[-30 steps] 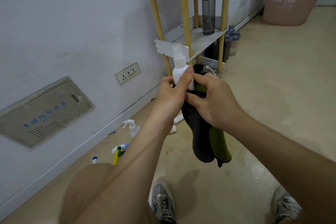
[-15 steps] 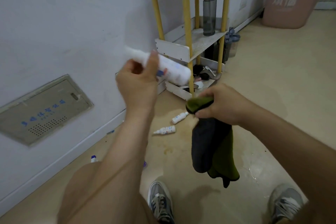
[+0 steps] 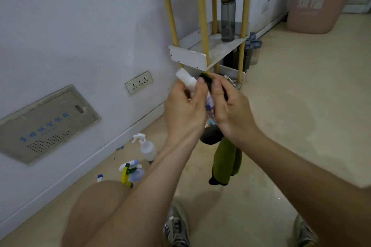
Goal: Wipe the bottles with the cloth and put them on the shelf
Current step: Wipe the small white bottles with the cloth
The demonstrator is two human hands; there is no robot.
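down-left of the hands, spray bottles (image 3: 145, 146) on the floor, one partly hidden behind a knee (image 3: 100, 196). left hand (image 3: 183, 112) curled round white bottle (image 3: 186, 79), only cap and neck clear. right hand (image 3: 230, 112) close against it, clutching cloth (image 3: 225, 162), bottle body mostly hidden between the palms.

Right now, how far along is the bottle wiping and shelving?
Done: one grey bottle stands on the shelf. In hand: the left hand grips a white bottle while the right hand presses the cloth against it. Left: shelving that one, plus at least two spray bottles on the floor.
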